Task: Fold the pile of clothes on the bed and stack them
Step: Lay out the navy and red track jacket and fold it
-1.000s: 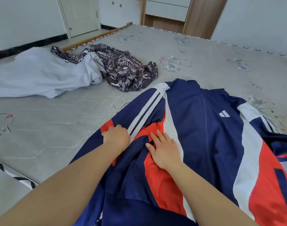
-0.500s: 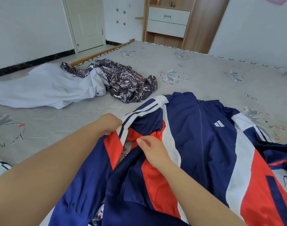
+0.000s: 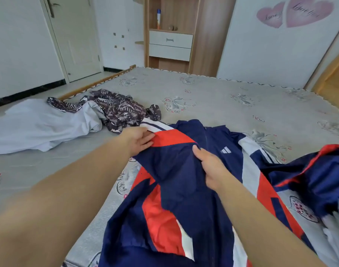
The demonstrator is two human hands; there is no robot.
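Sleeve now lifted across jacket point(image 3: 212, 143) — L hand point(image 3: 139, 139) & R hand point(image 3: 209, 166) both pinching fabric, no longer pressing flat — first fold underway.

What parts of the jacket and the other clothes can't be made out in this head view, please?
- Jacket: hem cut off by the bottom edge.
- Right sleeve: blurred at the right edge.
- Left hand fingertips: hidden under fabric.
- Patterned garment: crumpled, type unclear.
- White garment: cut off at the left edge.
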